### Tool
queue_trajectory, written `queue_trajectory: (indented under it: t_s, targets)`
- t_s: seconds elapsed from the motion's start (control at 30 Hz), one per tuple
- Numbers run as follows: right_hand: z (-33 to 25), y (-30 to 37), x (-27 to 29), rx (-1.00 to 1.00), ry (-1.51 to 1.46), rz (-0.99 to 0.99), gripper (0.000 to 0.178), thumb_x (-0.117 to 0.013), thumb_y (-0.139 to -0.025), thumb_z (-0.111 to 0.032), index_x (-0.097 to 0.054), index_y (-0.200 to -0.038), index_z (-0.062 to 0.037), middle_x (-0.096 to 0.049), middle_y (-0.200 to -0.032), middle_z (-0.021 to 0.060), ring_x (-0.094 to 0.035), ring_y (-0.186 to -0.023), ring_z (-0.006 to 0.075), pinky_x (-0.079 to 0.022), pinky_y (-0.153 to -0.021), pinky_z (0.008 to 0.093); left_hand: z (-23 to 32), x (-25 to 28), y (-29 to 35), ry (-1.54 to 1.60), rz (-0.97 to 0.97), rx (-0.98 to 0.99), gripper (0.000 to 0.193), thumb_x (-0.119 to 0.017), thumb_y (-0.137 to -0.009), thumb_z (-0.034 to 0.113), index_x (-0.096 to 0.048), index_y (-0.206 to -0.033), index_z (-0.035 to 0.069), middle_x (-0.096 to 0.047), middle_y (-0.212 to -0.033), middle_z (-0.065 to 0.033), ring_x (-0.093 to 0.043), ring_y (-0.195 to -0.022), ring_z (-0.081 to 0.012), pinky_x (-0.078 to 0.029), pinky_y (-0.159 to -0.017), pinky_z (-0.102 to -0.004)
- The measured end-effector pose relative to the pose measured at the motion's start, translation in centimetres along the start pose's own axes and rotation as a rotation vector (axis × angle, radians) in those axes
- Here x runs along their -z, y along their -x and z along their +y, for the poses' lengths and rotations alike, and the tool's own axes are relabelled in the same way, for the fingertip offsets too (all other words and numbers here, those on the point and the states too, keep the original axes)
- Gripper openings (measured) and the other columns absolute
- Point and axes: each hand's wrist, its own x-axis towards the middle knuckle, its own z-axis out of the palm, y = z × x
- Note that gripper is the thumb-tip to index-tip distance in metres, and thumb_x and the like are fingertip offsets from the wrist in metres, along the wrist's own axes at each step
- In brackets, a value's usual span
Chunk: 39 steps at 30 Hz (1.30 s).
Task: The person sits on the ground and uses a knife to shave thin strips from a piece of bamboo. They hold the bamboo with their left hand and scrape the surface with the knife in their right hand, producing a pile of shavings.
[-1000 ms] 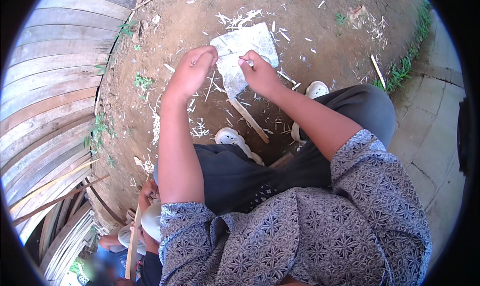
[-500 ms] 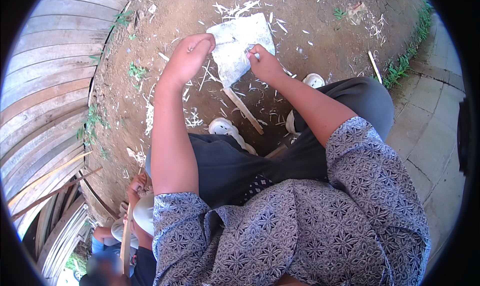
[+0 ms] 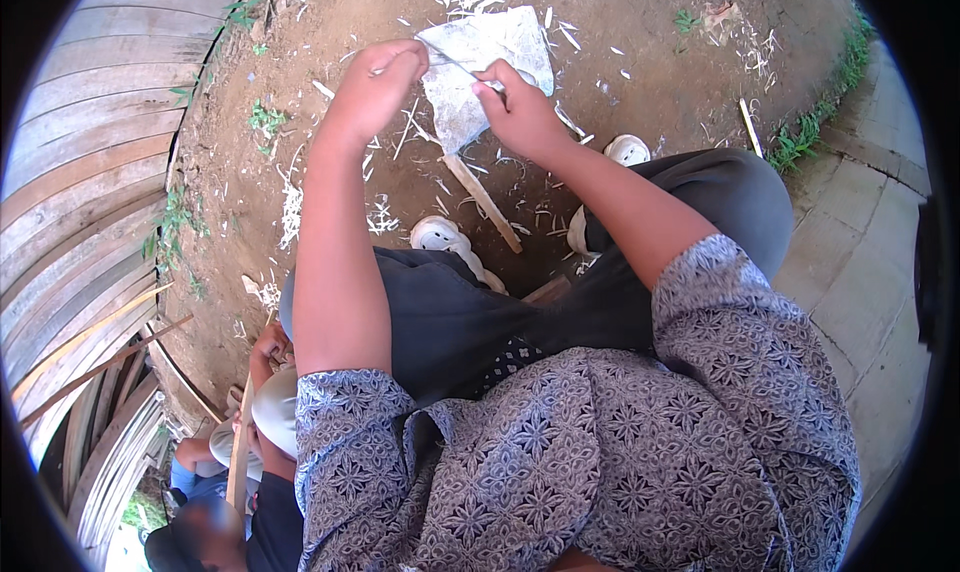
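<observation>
A thin dark strip (image 3: pixel 447 55), perhaps a blade or a stick, slants up and left from my right hand (image 3: pixel 522 112), whose thumb and fingers pinch its near end. My left hand (image 3: pixel 380 84) is closed beside the strip's far end, knuckles up; whatever lies in its fingers is hidden. Below both hands lies a whitish flat piece (image 3: pixel 455 117), sheet or slab, on the brown ground. A short wooden stick (image 3: pixel 485 207) points from its lower corner toward my feet.
Pale wood shavings (image 3: pixel 290 212) litter the dirt. My white shoes (image 3: pixel 437 234) stand near the stick. Wooden planks (image 3: pixel 90 137) line the left, paving slabs (image 3: pixel 835 232) the right. At lower left another person (image 3: pixel 270 502) sits, holding a long wooden strip (image 3: pixel 240 452).
Both hands have moved slightly up in the picture. My right hand has turned, and the thin dark strip now shows clearly between the hands.
</observation>
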Motion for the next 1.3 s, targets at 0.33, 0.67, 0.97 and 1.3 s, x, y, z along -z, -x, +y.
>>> queue_trajectory:
  t_s: [0.33,0.67,0.97,1.3]
  targets:
    - [1.8,-1.0,0.3,-0.082,0.004,-0.024,0.025,-0.057,-0.102,-0.033,-0.058,-0.115,-0.0119,-0.065,-0.072,0.0163,-0.066,-0.071,0.0332,-0.049,-0.069,0.0455,0.9,-1.0,-0.5,-0.015,0.046,-0.020,0.021,-0.046,-0.090,0.018,-0.051,-0.075,0.003,-0.043,-0.068,-0.0011,-0.042,-0.068,-0.0119,-0.037,-0.066,-0.0285]
    - [2.2,-2.0,-1.5,0.065,0.036,0.104,0.027,-0.057,-0.101,-0.035,-0.059,-0.117,-0.0139,-0.065,-0.070,0.0140,-0.065,-0.066,0.0316,-0.048,-0.065,0.0449,0.3,-0.7,-0.9,0.044,0.063,-0.005,0.021,-0.045,-0.089,0.017,-0.050,-0.073,0.004,-0.043,-0.069,0.0013,-0.041,-0.068,-0.0097,-0.035,-0.064,-0.0271]
    - [-1.1,-1.1,-1.0,0.034,0.060,0.050,0.026,-0.059,-0.101,-0.034,-0.059,-0.115,-0.0121,-0.067,-0.076,0.0162,-0.068,-0.073,0.0353,-0.051,-0.069,0.0460,0.2,-0.8,-0.3,0.079,0.099,0.028,0.022,-0.046,-0.090,0.018,-0.051,-0.074,0.004,-0.045,-0.070,0.0009,-0.042,-0.068,-0.0099,-0.036,-0.065,-0.0268]
    - [-4.5,0.1,-0.7,0.008,0.074,0.008,0.025,-0.059,-0.102,-0.032,-0.058,-0.116,-0.0109,-0.063,-0.070,0.0121,-0.063,-0.065,0.0247,-0.049,-0.065,0.0386,-0.1,-0.6,-0.4,0.043,0.133,-0.029,0.024,-0.048,-0.091,0.019,-0.053,-0.077,0.001,-0.048,-0.071,-0.0021,-0.045,-0.071,-0.0130,-0.039,-0.069,-0.0295]
